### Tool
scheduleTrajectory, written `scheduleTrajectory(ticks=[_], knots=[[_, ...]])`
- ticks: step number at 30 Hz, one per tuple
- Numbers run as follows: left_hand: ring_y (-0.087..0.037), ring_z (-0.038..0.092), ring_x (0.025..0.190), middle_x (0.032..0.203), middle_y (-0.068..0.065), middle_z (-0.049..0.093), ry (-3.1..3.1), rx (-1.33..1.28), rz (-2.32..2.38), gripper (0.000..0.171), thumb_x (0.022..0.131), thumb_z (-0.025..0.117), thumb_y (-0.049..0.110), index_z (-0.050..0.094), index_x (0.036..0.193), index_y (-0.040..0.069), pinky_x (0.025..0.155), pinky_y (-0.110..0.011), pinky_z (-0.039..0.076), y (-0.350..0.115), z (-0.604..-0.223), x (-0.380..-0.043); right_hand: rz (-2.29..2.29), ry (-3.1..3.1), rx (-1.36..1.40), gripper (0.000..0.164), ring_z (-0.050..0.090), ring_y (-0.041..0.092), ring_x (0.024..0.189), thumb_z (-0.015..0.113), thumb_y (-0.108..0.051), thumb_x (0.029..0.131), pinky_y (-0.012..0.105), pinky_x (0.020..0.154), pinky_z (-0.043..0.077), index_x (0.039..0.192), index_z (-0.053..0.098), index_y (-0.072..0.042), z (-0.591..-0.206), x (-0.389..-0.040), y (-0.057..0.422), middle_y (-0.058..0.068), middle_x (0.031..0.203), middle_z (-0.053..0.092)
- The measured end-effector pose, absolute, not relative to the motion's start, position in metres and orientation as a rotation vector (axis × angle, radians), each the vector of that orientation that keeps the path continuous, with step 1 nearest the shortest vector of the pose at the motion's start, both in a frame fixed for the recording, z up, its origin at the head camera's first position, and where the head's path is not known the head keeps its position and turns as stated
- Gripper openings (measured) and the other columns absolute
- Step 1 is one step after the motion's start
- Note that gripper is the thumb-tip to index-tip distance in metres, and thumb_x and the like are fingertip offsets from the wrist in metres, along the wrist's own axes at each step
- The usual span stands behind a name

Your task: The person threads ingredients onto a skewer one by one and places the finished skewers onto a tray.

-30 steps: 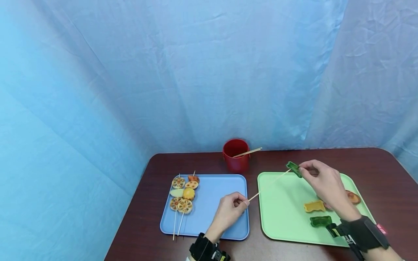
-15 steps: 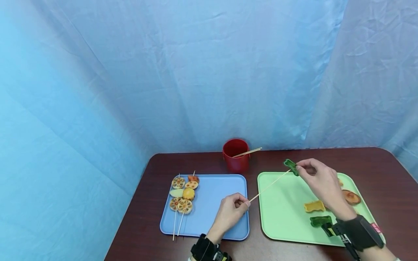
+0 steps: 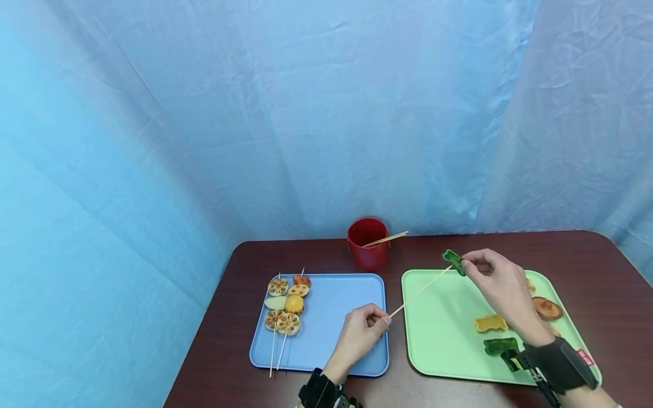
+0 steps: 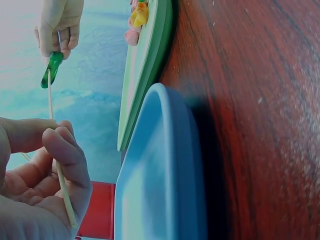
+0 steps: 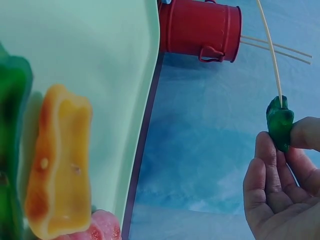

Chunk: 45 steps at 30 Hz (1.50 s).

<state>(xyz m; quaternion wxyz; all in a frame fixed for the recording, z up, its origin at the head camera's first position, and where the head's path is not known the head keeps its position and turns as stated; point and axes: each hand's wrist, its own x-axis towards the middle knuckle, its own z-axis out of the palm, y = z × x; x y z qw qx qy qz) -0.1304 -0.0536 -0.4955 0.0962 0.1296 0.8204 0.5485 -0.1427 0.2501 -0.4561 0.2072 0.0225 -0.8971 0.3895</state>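
Skewer (image 3: 420, 292) is pinched twd its near end btwn thumb & fingers of L hand (image 3: 361, 334), which is held abv R side of blue tray (image 3: 336, 289), forearm slanted up & R. Green pepper pc (image 3: 452, 262) is pinched btwn thumb & fingers of R hand (image 3: 502, 286), raised nr far edge of green tray (image 3: 433, 340), forearm slanted up & L. Pepper pc is touched by skewer tip; whether it's pierced can't be told.

Glossy pepper piece (image 5: 280, 123), matt wooden skewer (image 3: 420, 290), smooth plastic-looking blue tray (image 3: 342, 294), shiny wood-grained table (image 4: 250, 140), creased cloth backdrop (image 3: 326, 113)
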Motion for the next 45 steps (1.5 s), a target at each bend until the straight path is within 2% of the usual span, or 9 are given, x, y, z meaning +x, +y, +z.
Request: scheduleTrajectory(ticks=[8, 19, 23, 32, 39, 45], knots=[[-0.002, 0.050, 0.058, 0.070, 0.010, 0.060, 2.418, 0.384, 1.647, 0.008, 0.096, 0.070, 0.013, 0.074, 0.091, 0.008, 0.055, -0.020, 0.041, -0.052, -0.495, -0.129, 1.079, -2.499, 0.089, 0.014, 0.061, -0.002, 0.082, 0.068, -0.022, 0.102, 0.019, 0.068, 0.047, 0.112, 0.072, -0.014, -0.458, -0.141, 0.245, 0.003, 0.101, 0.071], [-0.002, 0.052, 0.055, 0.067, 0.007, 0.060, 2.385, 0.329, 1.781, 0.007, 0.093, 0.072, 0.009, 0.074, 0.089, 0.004, 0.053, -0.017, 0.040, -0.044, -0.493, -0.123, 1.072, -2.409, 0.128, 0.012, 0.056, -0.013, 0.085, 0.071, -0.019, 0.099, 0.016, 0.071, 0.044, 0.111, 0.074, -0.015, -0.464, -0.138, 0.236, -0.001, 0.100, 0.070], [-0.002, 0.053, 0.055, 0.067, 0.004, 0.061, 2.373, 0.319, 1.815, 0.007, 0.092, 0.072, 0.008, 0.074, 0.088, 0.003, 0.053, -0.017, 0.040, -0.041, -0.492, -0.122, 1.073, -2.394, 0.136, 0.012, 0.056, -0.011, 0.086, 0.071, -0.017, 0.099, 0.015, 0.072, 0.044, 0.110, 0.074, -0.015, -0.466, -0.137, 0.233, -0.003, 0.100, 0.069], [-0.001, 0.054, 0.056, 0.067, 0.009, 0.061, 2.364, 0.305, 1.818, 0.007, 0.093, 0.070, 0.008, 0.074, 0.089, 0.004, 0.054, -0.017, 0.041, -0.037, -0.494, -0.123, 1.099, -2.385, 0.164, 0.009, 0.058, -0.007, 0.085, 0.072, -0.013, 0.098, 0.013, 0.073, 0.045, 0.107, 0.073, -0.014, -0.467, -0.135, 0.225, -0.003, 0.098, 0.068], [-0.002, 0.053, 0.056, 0.067, 0.008, 0.061, 2.328, 0.271, 1.855, 0.009, 0.093, 0.070, 0.011, 0.074, 0.090, 0.003, 0.053, -0.018, 0.041, -0.030, -0.493, -0.124, 1.111, -2.387, 0.171, 0.009, 0.058, -0.008, 0.084, 0.073, -0.012, 0.096, 0.013, 0.075, 0.046, 0.104, 0.074, -0.017, -0.470, -0.132, 0.217, -0.007, 0.096, 0.069], [-0.002, 0.051, 0.056, 0.068, 0.008, 0.061, 2.313, 0.261, 1.880, 0.009, 0.093, 0.071, 0.011, 0.074, 0.089, 0.004, 0.053, -0.018, 0.039, -0.025, -0.491, -0.125, 1.148, -2.374, 0.229, 0.012, 0.061, -0.004, 0.084, 0.076, -0.007, 0.093, 0.010, 0.076, 0.046, 0.102, 0.075, -0.015, -0.473, -0.130, 0.207, -0.007, 0.095, 0.070]])
